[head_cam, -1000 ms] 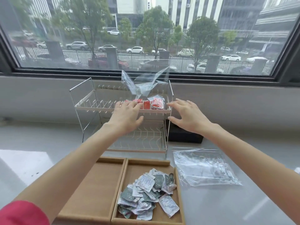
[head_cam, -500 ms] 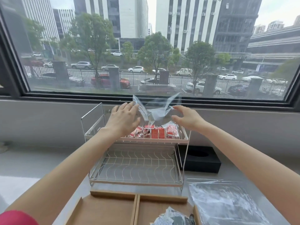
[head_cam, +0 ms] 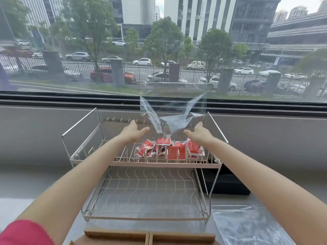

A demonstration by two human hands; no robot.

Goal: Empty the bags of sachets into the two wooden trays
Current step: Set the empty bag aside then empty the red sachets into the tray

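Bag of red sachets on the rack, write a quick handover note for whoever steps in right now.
Left hand: open beside the bag, no grip yet.
Right hand: open on the bag's other side.
Bag of red sachets: full, on the wire rack top shelf.
Wooden trays: only their far edges show, contents out of view.
Empty bag: flat on the counter, right.
Left: lift the bag and empty it into a tray.

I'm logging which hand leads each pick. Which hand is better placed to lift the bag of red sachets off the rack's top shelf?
Right, narrowly: the right hand is closer to the bag of red sachets than the left hand; both are open.
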